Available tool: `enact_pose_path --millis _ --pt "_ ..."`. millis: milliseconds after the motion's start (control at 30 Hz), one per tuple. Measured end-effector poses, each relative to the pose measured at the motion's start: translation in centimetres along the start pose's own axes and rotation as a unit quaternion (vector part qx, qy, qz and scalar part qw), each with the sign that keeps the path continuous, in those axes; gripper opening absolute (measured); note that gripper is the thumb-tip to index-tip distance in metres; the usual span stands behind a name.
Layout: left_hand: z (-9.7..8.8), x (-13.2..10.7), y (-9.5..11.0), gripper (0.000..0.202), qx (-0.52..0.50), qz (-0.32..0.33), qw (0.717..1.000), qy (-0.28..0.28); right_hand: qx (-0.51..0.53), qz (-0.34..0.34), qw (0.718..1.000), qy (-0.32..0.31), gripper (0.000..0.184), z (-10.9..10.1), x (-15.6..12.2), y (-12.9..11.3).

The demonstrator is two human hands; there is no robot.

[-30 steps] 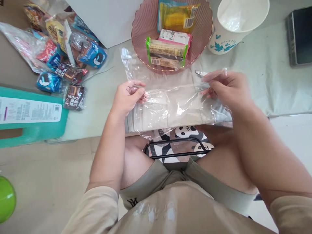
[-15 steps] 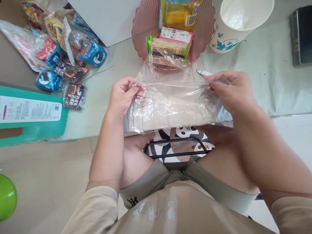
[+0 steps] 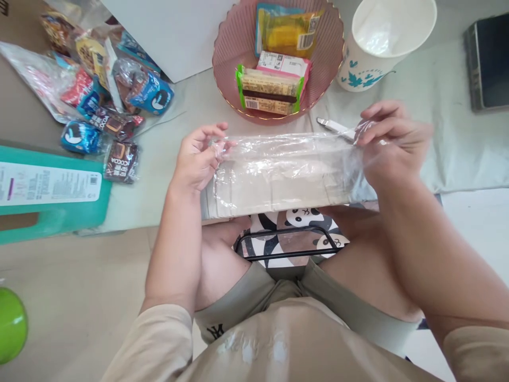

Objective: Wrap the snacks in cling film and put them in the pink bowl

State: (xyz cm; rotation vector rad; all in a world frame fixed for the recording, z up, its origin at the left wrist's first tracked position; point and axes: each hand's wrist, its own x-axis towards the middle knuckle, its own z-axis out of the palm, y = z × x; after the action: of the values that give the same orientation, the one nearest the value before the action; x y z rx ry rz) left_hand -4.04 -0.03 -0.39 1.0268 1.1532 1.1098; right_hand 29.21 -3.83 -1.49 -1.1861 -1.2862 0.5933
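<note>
A clear plastic bag (image 3: 284, 170) is stretched flat between my hands over the table's near edge. My left hand (image 3: 196, 159) pinches its left end with thumb and fingertips. My right hand (image 3: 392, 146) pinches the right end, fingers closed on the film. Just beyond the bag sits a pink ribbed bowl (image 3: 225, 55) holding wrapped snack bars (image 3: 270, 87) and a yellow packet (image 3: 290, 32). A small metal tool (image 3: 334, 126) lies by my right fingers.
A heap of snack packets (image 3: 107, 106) lies at the left, beside a teal box (image 3: 51, 185). A white paper cup (image 3: 382, 40) stands at the back right, a dark device (image 3: 489, 58) beyond it. A white box (image 3: 167, 26) is behind. A green ball (image 3: 11, 323) lies on the floor.
The bag has been folded down into a narrower band and pulled tighter. My right hand moved right and slightly up; my left hand stayed about where it was.
</note>
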Motion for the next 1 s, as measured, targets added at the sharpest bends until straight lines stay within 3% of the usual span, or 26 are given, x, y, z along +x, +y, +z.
enact_pose_path --millis 100,200,500,700,767,933,1000 --pt "0.2 -0.2 0.1 0.046 0.021 0.001 0.999 -0.048 -0.043 0.022 0.999 -0.018 0.019 -0.2 0.0 0.2" --pt "0.5 -0.6 0.3 0.046 0.029 0.0 0.996 -0.087 -0.093 0.069 0.993 -0.012 0.025 0.0 0.2 -0.1" --pt "-0.1 -1.0 0.9 0.036 0.009 -0.001 0.998 -0.067 -0.142 0.074 0.987 -0.025 0.032 0.1 0.5 0.5" --pt "-0.4 -1.4 1.6 0.053 -0.05 0.021 0.992 -0.114 -0.138 0.066 0.988 -0.024 0.038 0.4 0.5 0.5" --pt "-0.4 -1.2 1.8 0.058 -0.085 0.013 0.992 -0.097 -0.138 0.072 0.987 -0.027 0.038 0.6 0.5 0.4" --pt "-0.8 -0.5 1.6 0.029 -0.028 -0.041 0.998 -0.026 -0.149 0.085 0.985 -0.035 0.035 0.7 0.5 0.4" --pt "-1.2 -0.3 1.4 0.03 -0.016 -0.048 0.999 -0.011 -0.15 0.083 0.984 -0.044 0.033 0.6 0.5 0.3"
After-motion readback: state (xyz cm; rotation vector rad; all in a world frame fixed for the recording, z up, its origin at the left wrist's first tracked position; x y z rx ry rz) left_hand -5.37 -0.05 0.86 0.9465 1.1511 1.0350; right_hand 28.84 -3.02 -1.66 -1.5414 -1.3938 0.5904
